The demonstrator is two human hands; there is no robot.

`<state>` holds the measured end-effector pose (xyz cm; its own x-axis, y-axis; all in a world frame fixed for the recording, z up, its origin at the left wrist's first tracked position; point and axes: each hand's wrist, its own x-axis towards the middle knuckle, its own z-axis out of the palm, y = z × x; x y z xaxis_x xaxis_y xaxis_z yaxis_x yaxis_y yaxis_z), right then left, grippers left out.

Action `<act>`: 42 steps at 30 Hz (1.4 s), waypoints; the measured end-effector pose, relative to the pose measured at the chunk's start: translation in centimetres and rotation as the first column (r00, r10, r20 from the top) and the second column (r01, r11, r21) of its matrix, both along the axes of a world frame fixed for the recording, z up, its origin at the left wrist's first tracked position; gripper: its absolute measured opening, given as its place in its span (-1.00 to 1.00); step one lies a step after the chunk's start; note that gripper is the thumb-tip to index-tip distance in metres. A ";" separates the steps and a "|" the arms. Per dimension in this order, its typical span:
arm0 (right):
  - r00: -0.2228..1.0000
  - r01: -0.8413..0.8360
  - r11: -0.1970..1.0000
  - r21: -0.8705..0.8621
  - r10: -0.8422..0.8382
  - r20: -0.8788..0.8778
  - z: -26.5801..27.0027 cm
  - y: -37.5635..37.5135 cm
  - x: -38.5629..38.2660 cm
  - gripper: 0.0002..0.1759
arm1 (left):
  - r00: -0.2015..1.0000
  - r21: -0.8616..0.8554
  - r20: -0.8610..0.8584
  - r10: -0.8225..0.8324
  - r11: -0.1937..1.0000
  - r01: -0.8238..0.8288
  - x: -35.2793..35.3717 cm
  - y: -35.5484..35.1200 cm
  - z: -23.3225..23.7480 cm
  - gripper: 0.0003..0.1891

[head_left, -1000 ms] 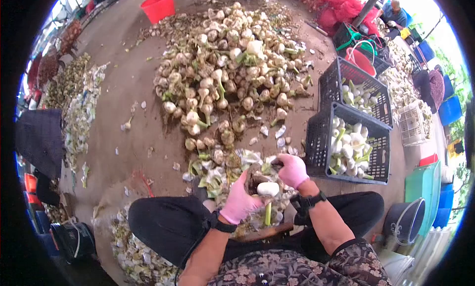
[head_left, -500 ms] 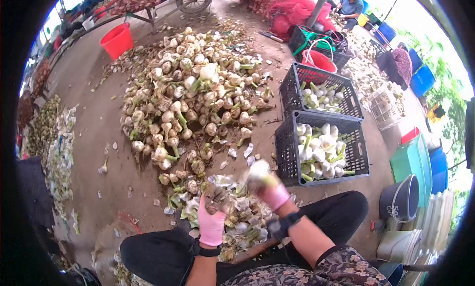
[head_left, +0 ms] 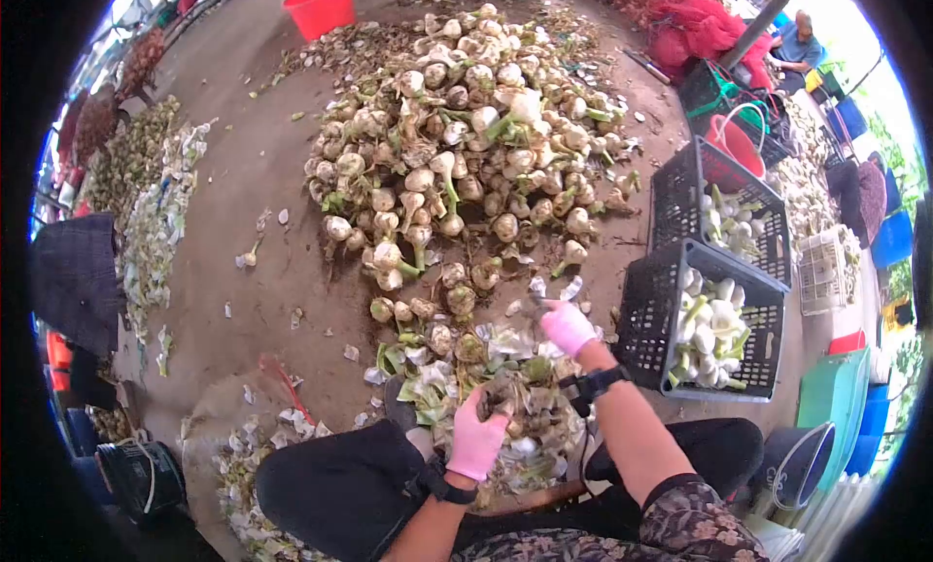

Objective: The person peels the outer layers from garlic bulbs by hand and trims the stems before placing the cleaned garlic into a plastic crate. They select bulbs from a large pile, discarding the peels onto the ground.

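Observation:
My left hand, in a pink glove with soiled brown fingertips, is curled in low over a heap of trimmed garlic skins and leaves. What its fingers close on cannot be made out. Further forward, my right hand, gloved the same way, reaches past the skins toward the near edge of a big pile of untrimmed garlic. Its dark fingertips are smeared by motion, with a small greyish-white piece just beyond them. Right of this hand stands a black crate holding cleaned white garlic bulbs.
Behind the near crate is a second black crate of garlic, with a red bucket beyond. Another red bucket stands at the back left. A dark bucket sits at the right. A person sits far back.
The view has swung left, so the scene sits further right. The white garlic bulb in my right hand is no longer seen there; that hand has moved forward. My left hand stays low over the skins.

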<state>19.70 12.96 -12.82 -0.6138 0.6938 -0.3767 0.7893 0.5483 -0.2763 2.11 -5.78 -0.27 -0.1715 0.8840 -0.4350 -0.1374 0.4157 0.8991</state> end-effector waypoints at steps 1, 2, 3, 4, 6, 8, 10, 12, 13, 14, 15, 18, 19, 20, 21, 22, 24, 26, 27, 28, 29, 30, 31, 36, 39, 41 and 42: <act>0.746 0.620 0.740 -0.260 -0.659 -0.097 4.1 -0.2 -3.9 -0.53 | 0.998 -0.016 -0.055 0.034 0.999 -0.035 -0.1 0.3 -0.1 -0.62; 0.715 0.634 0.760 -0.144 -0.647 -0.265 1.2 0.6 -4.9 -0.49 | 0.999 -0.035 0.029 0.041 0.999 -0.040 -0.3 0.5 -0.6 -0.61; 0.677 0.653 0.757 -0.029 -0.599 -0.427 -1.8 1.4 -5.8 -0.44 | 0.998 -0.043 0.028 0.051 0.998 -0.050 -0.5 0.9 -0.6 -0.61; 0.683 0.643 0.765 -0.036 -0.595 -0.424 -2.0 2.2 -7.3 -0.44 | 0.997 -0.058 0.047 0.060 0.997 -0.057 -0.5 1.2 -0.1 -0.61; 0.565 0.715 0.698 -0.051 -0.619 -0.546 -2.6 4.1 -9.7 -0.50 | 0.997 -0.060 0.008 0.075 0.995 -0.074 -0.4 1.5 -0.3 -0.60; 0.549 0.669 0.715 -0.205 -0.660 -0.512 -3.1 5.3 -10.7 -0.53 | 0.995 -0.074 0.038 0.093 0.993 -0.090 -0.4 1.8 -0.6 -0.60; 0.479 0.593 0.698 -0.402 -0.707 -0.521 -3.2 5.2 -10.8 -0.66 | 0.966 -0.119 0.222 0.131 0.987 -0.106 -0.7 2.3 -0.1 -0.56; 0.464 0.558 0.663 -0.499 -0.748 -0.474 -0.9 3.7 -9.9 -0.66 | 0.958 -0.105 0.219 0.183 0.981 -0.164 -0.7 2.0 -1.1 -0.53; 0.453 0.518 0.620 -0.589 -0.783 -0.426 1.0 2.6 -9.5 -0.66 | 0.947 -0.087 0.217 0.236 0.971 -0.222 -0.7 1.7 -2.0 -0.50; 0.178 0.262 0.403 -0.877 -0.913 -0.367 1.9 1.0 -8.8 -0.63 | 0.977 -0.049 0.013 0.215 0.976 -0.214 -0.8 1.3 -3.3 -0.40; 0.268 0.262 0.525 -0.810 -0.846 -0.462 3.0 -0.5 -7.8 -0.60 | 0.964 0.068 -0.193 0.182 0.983 -0.172 -1.4 1.8 -2.2 -0.31; 0.182 0.121 0.404 -0.907 -0.907 -0.380 7.2 -4.3 -5.9 -0.59 | 0.850 0.197 -0.502 0.157 0.978 -0.064 -1.6 2.4 -0.9 -0.22; 0.106 0.052 0.337 -0.940 -0.938 -0.330 8.8 -5.4 -5.7 -0.58 | 0.849 0.201 -0.505 0.155 0.978 -0.059 -1.4 2.1 -1.1 -0.22; 0.050 0.010 0.268 -0.963 -0.962 -0.267 10.7 -6.5 -5.7 -0.57 | 0.829 0.247 -0.541 0.143 0.969 -0.006 -1.2 1.9 -1.3 -0.23; 0.042 0.008 0.278 -0.960 -0.960 -0.278 11.0 -7.4 -5.6 -0.57 | 0.806 0.295 -0.576 0.136 0.954 0.050 -0.9 2.0 -1.0 -0.24; -0.049 0.005 0.259 -0.966 -0.965 -0.259 11.1 -8.2 -5.4 -0.58 | 0.816 0.333 -0.567 0.113 0.937 0.102 -0.7 2.0 0.2 -0.26; -0.144 -0.017 0.285 -0.958 -0.949 -0.280 13.5 -9.5 -5.5 -0.63 | 0.831 0.352 -0.544 0.116 0.931 0.100 0.0 1.4 0.8 -0.26; -0.129 0.014 0.371 -0.928 -0.920 -0.370 14.3 -10.3 -5.8 -0.65 | 0.854 0.390 -0.504 0.126 0.916 0.095 0.3 1.1 1.6 -0.25; -0.104 0.039 0.439 -0.898 -0.892 -0.440 14.6 -10.7 -6.0 -0.66 | 0.855 0.399 -0.502 0.126 0.912 0.099 0.6 0.9 2.0 -0.25; -0.130 0.087 0.459 -0.884 -0.875 -0.467 15.0 -11.0 -6.4 -0.67 | 0.860 0.414 -0.493 0.133 0.905 0.098 0.7 0.6 2.4 -0.25; -0.130 0.087 0.468 -0.880 -0.870 -0.476 15.3 -11.2 -6.6 -0.67 | 0.864 0.429 -0.483 0.141 0.898 0.094 0.8 0.4 2.7 -0.24; -0.131 0.118 0.439 -0.891 -0.882 -0.452 15.4 -11.4 -6.8 -0.67 | 0.863 0.442 -0.477 0.169 0.894 0.069 1.1 0.2 3.1 -0.23; -0.130 0.149 0.408 -0.901 -0.895 -0.427 15.5 -11.6 -7.1 -0.67 | 0.862 0.448 -0.476 0.176 0.892 0.065 0.9 0.0 3.1 -0.23; -0.070 0.090 0.488 -0.868 -0.867 -0.494 15.6 -12.3 -7.7 -0.70 | 0.876 0.445 -0.432 0.213 0.896 0.001 -0.7 -0.4 3.8 -0.23; 0.062 0.119 0.564 -0.817 -0.826 -0.560 17.1 -12.3 -6.8 -0.71 | 0.880 0.422 -0.438 0.185 0.906 0.019 -1.1 -0.7 2.7 -0.28; 0.212 0.160 0.595 -0.788 -0.800 -0.561 17.4 -12.3 -5.9 -0.67 | 0.973 0.396 -0.180 0.143 0.916 -0.061 -1.4 -0.7 1.0 -0.32; 0.230 0.144 0.672 -0.727 -0.737 -0.636 18.3 -12.6 -5.9 -0.67 | 0.965 0.404 -0.237 0.113 0.915 -0.008 -1.7 -0.7 2.1 -0.35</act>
<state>13.81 0.38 5.43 -0.4035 0.8900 -0.2124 -0.0051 -0.2343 -0.9721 0.46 -6.53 1.82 -0.2870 0.9578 0.0135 0.1000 0.0160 0.9949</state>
